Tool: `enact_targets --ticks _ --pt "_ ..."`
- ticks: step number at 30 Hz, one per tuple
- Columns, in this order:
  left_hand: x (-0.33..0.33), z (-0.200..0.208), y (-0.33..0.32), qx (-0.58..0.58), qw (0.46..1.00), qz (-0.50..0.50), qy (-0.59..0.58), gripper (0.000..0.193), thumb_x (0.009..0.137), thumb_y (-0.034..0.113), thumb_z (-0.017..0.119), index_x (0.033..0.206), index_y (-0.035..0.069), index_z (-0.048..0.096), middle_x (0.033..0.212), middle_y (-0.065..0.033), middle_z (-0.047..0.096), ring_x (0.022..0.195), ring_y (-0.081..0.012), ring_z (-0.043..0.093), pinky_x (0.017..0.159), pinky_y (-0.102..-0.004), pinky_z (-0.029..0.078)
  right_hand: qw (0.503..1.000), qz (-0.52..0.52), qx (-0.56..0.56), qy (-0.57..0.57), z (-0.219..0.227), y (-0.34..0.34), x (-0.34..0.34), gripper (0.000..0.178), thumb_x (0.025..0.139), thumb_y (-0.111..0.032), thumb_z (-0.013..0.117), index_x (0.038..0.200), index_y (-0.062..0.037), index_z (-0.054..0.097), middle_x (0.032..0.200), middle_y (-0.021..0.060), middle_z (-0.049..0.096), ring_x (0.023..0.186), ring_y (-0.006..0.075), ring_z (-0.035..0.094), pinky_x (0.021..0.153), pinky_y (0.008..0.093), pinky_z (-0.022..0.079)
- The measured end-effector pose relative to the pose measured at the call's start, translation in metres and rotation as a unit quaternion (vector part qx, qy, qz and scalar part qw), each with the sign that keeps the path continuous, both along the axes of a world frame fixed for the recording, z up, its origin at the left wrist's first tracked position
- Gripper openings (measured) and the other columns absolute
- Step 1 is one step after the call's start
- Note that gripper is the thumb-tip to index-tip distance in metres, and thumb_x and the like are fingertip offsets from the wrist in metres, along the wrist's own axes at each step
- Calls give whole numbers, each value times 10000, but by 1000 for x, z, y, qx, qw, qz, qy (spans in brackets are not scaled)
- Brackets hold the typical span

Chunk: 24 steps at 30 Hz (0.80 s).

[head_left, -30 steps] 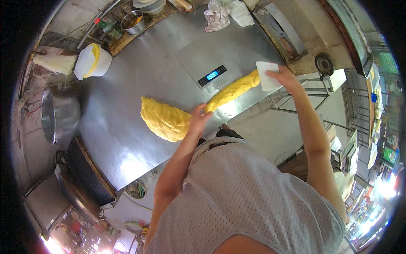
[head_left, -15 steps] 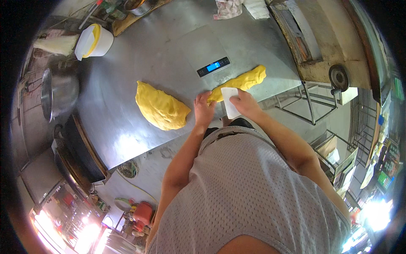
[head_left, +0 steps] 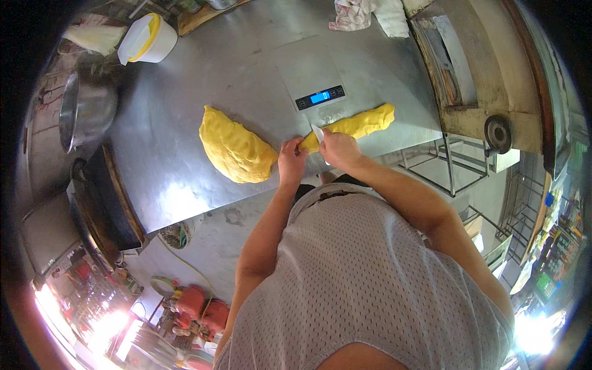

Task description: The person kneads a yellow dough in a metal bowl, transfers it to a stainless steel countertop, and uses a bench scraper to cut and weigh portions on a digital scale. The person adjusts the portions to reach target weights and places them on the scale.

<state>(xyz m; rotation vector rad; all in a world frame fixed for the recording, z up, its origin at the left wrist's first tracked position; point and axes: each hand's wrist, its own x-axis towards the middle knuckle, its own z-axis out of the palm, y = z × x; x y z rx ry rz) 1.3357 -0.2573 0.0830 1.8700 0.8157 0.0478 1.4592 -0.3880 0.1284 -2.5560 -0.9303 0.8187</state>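
Observation:
A long roll of yellow dough [head_left: 366, 123] lies slantwise near the table's front edge. My left hand [head_left: 291, 160] has its fingers closed round the roll's left end. In my right hand [head_left: 341, 150] is a white dough scraper [head_left: 317, 132], held edge-on across the roll close to my left fingers; whether it has cut through is hidden by my hand. To the left rests a big lump of yellow dough [head_left: 237, 147], untouched. Just beyond the roll sits a flat digital kitchen scale [head_left: 320, 97] with a lit blue display.
The steel table [head_left: 166, 135] carries a white tub [head_left: 161, 44] with a yellow rim at the far left and crumpled cloths [head_left: 388, 17] at the back. A large metal pot [head_left: 92, 108] stands beyond the left edge. Metal frames [head_left: 453, 163] stand at the right below the table.
My right hand has moved left with the scraper and turned it from flat-facing to edge-on against the dough roll. My left hand stays at the roll's end. The whole view has shifted slightly.

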Motion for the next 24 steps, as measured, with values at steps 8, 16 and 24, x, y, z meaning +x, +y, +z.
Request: enact_targets --ticks 8,16,24 --pt "5 0 -1 47 999 2 -10 312 824 76 697 1132 26 695 1000 -137 660 868 -275 662 804 -371 539 999 4 30 -44 -33 14 -7 229 890 -213 603 978 -1 596 781 201 699 719 408 701 639 527 558" --pt "4 -15 9 42 996 71 -19 343 838 70 690 1174 6 663 1000 -132 692 871 -242 668 813 -351 534 997 -7 56 -49 -32 41 4 225 901 -216 583 951 3 595 793 202 703 730 410 699 648 532 553" --pt "-15 -7 14 -31 991 124 -27 289 825 16 710 1109 -1 658 946 -86 689 855 -182 655 807 -317 529 991 20 -55 118 -5 -11 -24 316 914 -262 546 1057 11 620 899 251 702 856 425 690 765 563 536"
